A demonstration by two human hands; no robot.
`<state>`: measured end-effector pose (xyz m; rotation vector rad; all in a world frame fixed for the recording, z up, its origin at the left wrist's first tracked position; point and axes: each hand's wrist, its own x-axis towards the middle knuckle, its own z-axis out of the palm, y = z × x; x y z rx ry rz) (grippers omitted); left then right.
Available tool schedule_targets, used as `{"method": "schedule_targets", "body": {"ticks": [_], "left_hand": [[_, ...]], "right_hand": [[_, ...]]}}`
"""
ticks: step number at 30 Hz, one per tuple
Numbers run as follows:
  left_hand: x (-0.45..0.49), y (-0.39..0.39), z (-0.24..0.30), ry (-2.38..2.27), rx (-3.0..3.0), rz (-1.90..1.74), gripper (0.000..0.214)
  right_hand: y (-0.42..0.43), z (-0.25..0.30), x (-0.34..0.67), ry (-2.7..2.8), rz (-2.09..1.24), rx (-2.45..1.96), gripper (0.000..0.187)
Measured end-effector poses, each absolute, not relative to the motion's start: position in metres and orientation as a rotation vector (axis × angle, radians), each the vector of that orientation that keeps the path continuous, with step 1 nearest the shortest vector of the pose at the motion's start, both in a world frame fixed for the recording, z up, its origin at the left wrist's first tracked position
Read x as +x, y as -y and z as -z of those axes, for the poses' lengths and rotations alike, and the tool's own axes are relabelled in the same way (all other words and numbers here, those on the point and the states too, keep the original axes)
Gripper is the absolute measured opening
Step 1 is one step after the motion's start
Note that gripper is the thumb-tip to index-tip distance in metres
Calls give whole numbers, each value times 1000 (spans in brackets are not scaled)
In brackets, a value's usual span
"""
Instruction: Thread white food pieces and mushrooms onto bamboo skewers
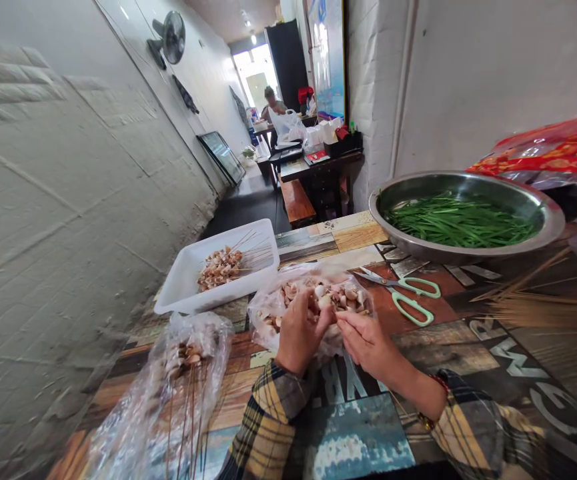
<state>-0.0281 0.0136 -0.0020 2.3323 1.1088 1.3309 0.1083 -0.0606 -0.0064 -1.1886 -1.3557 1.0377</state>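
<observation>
My left hand [301,330] is closed, thumb and fingers pinched around a small pale piece of food over an open clear plastic bag [263,310]. Inside that bag lie many pinkish, white and brown food pieces [353,298], whose exact kind I cannot make out. Close against the left thumb, my right hand [368,343] pinches a thin bamboo skewer, mostly hidden by the fingers. Scissors with pale green handles [415,312] lie just right of the bag, blades slightly apart.
A white plastic tray [178,290] holds loaded skewers [221,267]. More skewers [188,357] lie in a plastic bag at left. At right are a steel basin [551,220] of green chives [461,220], loose bamboo skewers [543,310] and a red package [543,150]. A person [274,103] sits far back.
</observation>
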Motion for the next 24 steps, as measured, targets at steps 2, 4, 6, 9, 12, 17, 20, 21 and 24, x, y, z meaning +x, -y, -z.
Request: {"method": "schedule_targets", "body": {"ticks": [2,4,6,9,12,17,20,21,24], "left_hand": [[-28,-12,0,-1101,2264,-1309,24],[-29,-11,-4,-1096,2134,-1286,27],[-29,-10,-8,-1068,1956,-1256,27],[-31,-10,-14,-995,1743,-1181,32],[-32,-10,-18,-984,1660,-1157,37],[-31,-6,-22,-1001,1629,-1118,44],[-29,-3,-24,-965,1611,-1074,39],[-29,-2,-25,-961,1606,-1067,38],[-28,-1,-25,-972,1614,-1064,34]], "right_hand": [[61,4,110,1361,-1043,-1215,39],[61,3,111,1373,-1031,-1240,39],[62,3,112,1386,-1019,-1252,39],[63,2,111,1433,-975,-1260,40],[64,1,109,1509,-897,-1257,39],[65,3,108,1574,-759,-1253,38],[64,6,109,1584,-657,-1260,37],[64,7,109,1587,-610,-1268,37],[63,10,109,1598,-470,-1289,34]]}}
